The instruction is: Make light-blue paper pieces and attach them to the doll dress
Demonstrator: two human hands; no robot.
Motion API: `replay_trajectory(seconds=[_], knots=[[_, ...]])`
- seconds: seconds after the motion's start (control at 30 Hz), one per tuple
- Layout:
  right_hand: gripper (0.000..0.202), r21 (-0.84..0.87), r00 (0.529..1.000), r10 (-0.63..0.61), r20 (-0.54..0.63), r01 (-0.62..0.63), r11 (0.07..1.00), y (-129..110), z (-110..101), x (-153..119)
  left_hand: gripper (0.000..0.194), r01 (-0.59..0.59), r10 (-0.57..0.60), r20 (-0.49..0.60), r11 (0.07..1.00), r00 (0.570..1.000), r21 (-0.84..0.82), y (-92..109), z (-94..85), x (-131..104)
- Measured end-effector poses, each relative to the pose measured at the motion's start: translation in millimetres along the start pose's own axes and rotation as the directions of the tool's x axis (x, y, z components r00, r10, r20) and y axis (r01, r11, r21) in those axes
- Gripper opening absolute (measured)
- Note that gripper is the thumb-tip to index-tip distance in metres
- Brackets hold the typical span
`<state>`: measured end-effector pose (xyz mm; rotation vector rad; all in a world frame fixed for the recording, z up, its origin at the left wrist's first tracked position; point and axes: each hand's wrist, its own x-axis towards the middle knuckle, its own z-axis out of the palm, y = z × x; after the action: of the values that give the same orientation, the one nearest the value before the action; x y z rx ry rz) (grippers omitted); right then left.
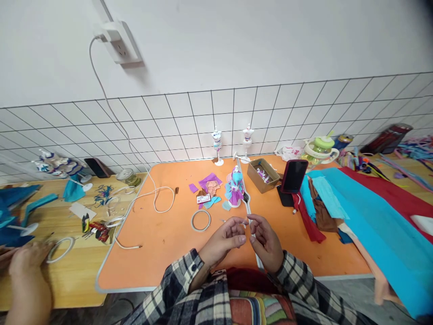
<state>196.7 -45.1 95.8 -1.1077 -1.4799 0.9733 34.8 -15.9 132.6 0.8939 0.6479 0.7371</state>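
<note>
My left hand (223,240) and my right hand (266,242) hover close together over the front of the orange table (162,257). Their fingers are curled, and the fingertips almost meet around something small and pale that I cannot make out. Just beyond them stands a small mannequin (234,189) on a white base, dressed in blue and purple fabric. A roll of tape (200,220) lies flat to the left of my hands. Behind it are purple, pink, brown and blue fabric scraps (210,184), with a small white labelled box (203,199) on them.
Two more mannequins (217,146) stand by the tiled wall. A cardboard box (263,175) and an upright phone (293,177) are at the right, beside long blue fabric (368,212). A white cable (156,198) loops across the left. Another person's hand (29,259) rests at far left.
</note>
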Motion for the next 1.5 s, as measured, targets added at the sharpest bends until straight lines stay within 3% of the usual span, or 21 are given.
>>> replay_trajectory(seconds=[0.2, 0.53, 0.67, 0.77, 0.87, 0.97, 1.1, 1.23, 1.4, 1.5], knots=[[0.047, 0.027, 1.000, 0.005, 0.011, -0.005, 1.000, -1.3, 3.1, -1.2, 0.042, -0.003, 0.032, -0.144, 0.981, 0.989, 0.196, -2.1, 3.0, 5.5], [0.047, -0.069, 0.999, -0.046, 0.021, 0.047, 0.997, -2.9, -1.0, -0.3, 0.052, -0.072, 0.109, -0.088, 0.935, 0.990, 0.347, 3.8, -0.2, 3.4], [0.045, -0.064, 0.997, -0.066, 0.034, 0.068, 0.996, -6.7, -0.3, 0.0, 0.051, -0.090, 0.198, -0.208, 0.895, 0.958, 0.436, 0.6, -4.1, 4.4], [0.043, -0.036, 0.997, -0.066, 0.035, 0.067, 0.997, -8.1, 0.7, 0.4, 0.052, -0.052, 0.136, -0.258, 0.950, 0.956, 0.307, -2.5, -7.6, 5.4], [0.041, 0.001, 0.998, -0.058, 0.035, 0.058, 0.998, -7.6, 2.1, 0.7, 0.051, 0.071, -0.066, -0.193, 0.997, 0.979, 0.020, -5.2, -9.5, 7.0], [0.039, 0.047, 0.998, -0.054, 0.020, 0.053, 0.997, -7.4, 3.6, 1.1, 0.045, 0.131, -0.140, -0.140, 0.989, 0.980, -0.072, -6.6, -9.1, 7.7], [0.036, 0.092, 0.999, -0.044, 0.002, 0.044, 0.995, -9.4, 4.7, 2.0, 0.040, 0.042, -0.048, -0.072, 0.995, 0.996, -0.091, -5.3, -5.9, 5.6], [0.034, 0.108, 0.999, -0.045, -0.011, 0.046, 0.993, -10.3, 5.0, 2.1, 0.059, -0.051, 0.049, -0.051, 0.998, 0.998, -0.044, -3.0, -1.9, 3.4], [0.038, 0.102, 1.000, 0.000, 0.027, -0.003, 0.995, -8.6, 8.1, -1.7, 0.042, -0.072, 0.087, -0.148, 0.992, 0.985, 0.103, -1.0, 3.1, 4.6], [0.041, 0.147, 0.998, 0.009, 0.067, -0.019, 0.989, -8.8, 10.8, -4.5, 0.035, -0.055, 0.070, -0.119, 0.990, 0.990, 0.126, 0.0, 5.9, 6.0]])
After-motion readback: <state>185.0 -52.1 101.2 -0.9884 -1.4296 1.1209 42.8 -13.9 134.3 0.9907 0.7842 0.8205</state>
